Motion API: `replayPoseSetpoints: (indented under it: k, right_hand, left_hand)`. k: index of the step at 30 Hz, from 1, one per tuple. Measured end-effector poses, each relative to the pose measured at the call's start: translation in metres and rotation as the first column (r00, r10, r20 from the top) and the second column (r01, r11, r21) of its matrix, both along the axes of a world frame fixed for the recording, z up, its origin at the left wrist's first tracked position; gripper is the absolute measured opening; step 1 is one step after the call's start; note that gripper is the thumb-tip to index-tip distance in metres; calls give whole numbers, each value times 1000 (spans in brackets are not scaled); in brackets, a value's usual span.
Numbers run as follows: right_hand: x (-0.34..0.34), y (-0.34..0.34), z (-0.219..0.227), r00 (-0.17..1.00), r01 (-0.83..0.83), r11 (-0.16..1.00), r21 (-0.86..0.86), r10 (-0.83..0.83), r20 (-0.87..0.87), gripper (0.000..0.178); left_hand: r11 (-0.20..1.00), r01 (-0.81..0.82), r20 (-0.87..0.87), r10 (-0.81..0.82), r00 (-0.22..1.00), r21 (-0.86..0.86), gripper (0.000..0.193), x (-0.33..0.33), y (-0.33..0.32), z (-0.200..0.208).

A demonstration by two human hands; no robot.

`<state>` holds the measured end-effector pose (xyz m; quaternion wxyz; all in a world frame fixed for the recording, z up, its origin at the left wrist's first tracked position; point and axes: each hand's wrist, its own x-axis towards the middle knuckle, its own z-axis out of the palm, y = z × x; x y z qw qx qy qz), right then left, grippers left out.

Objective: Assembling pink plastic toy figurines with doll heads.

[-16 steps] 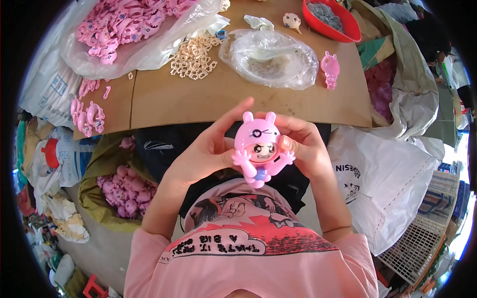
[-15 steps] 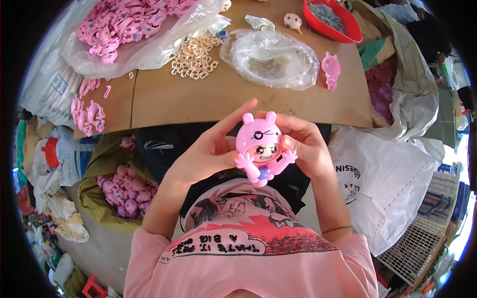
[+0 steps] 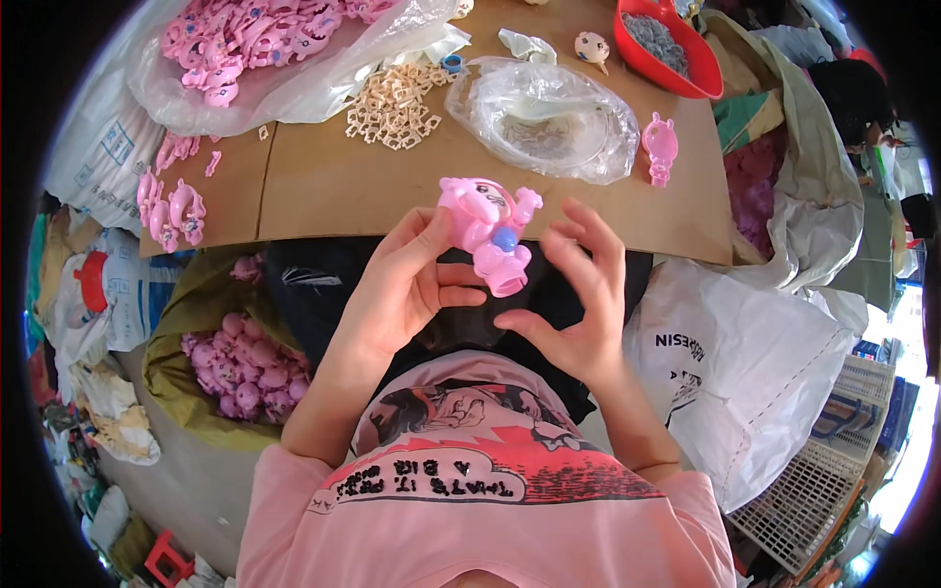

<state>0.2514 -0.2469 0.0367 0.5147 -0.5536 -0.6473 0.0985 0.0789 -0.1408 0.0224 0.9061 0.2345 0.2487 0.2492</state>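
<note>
A pink toy figure [image 3: 481, 235] with raised arms and a blue belly piece is tilted back, its feet toward me. My left hand [image 3: 394, 294] grips it from the left side, thumb against its body. Just right of the figure, my right hand [image 3: 585, 314] is off it, thumb and fingers spread with nothing between them. Both hands are over my lap at the near edge of the cardboard-covered table [image 3: 343, 191]. A flat pink rabbit-eared part [image 3: 660, 149] lies on the table at the right.
Cream plastic pieces [image 3: 394, 106], a clear plastic bag [image 3: 549, 118] and a red tray [image 3: 698, 69] of grey bits are on the table. Pink parts fill a bag [image 3: 265, 39] at far left. An olive sack [image 3: 172, 363] of pink pieces stands lower left, a white sack [image 3: 755, 382] lower right.
My right hand has let go of the figure and opened. The figure, in my left hand, has moved slightly up and left and tipped so its feet face me.
</note>
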Motion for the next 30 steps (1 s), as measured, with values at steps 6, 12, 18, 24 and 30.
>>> replayPoseSetpoints:
  k: [6, 12, 18, 24, 30]
  right_hand:
    - [-3, 8, 6, 970, 2, 1000, 1, -2, -243, 55]
    - [13, 37, 41, 989, 91, 995, 26, -94, 112, 53]
    - [12, 51, 54, 975, -96, 995, -37, 101, 195, 52]
    - [17, 51, 57, 907, -118, 993, -9, 111, 407, 51]
    - [24, 49, 67, 948, -226, 973, -49, 231, 218, 48]
  left_hand:
    - [961, -21, -47, 35, 998, 275, 40, 9, -13, 7]
    - [881, -58, -43, 88, 995, 469, 82, 17, -13, 26]
    - [862, -5, -56, 39, 998, 508, 93, 15, -4, 29]
    - [899, -38, 0, 43, 999, 437, 83, 15, -4, 30]
    - [886, -157, 118, 117, 986, 436, 80, 24, -11, 27]
